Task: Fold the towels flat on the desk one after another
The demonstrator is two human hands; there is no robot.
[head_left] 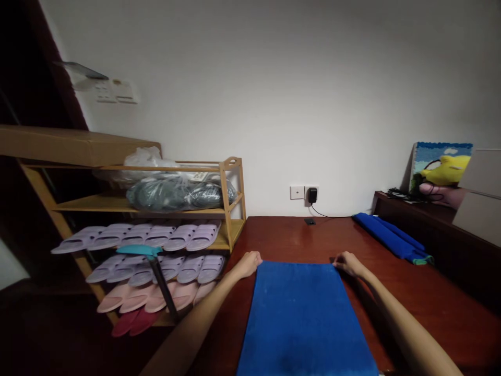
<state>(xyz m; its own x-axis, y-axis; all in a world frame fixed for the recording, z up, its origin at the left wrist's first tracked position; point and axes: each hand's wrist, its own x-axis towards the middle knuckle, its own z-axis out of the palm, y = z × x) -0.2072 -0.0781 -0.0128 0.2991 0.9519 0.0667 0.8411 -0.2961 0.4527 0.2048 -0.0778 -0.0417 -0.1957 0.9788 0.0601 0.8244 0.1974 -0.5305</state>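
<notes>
A flat blue cloth (301, 318) lies spread over the reddish-brown wooden table (282, 235), its near end running out of the bottom of the view. My left hand (249, 263) pinches the cloth's far left corner between thumb and fingers. At the far right corner, my right hand (348, 263) has the edge pinched in the same way. Between the two hands the far edge of the cloth looks straight. Another blue cloth (387, 237), folded long with a green edge at one end, rests at the table's right side.
Left of the table stands a wooden shoe rack (230, 209) with several slippers (180, 237), bagged items (180, 193) and a cardboard box (90, 146). A black plug (312, 195) sits in the wall outlet. A dark raised ledge (415, 219) bounds the right side.
</notes>
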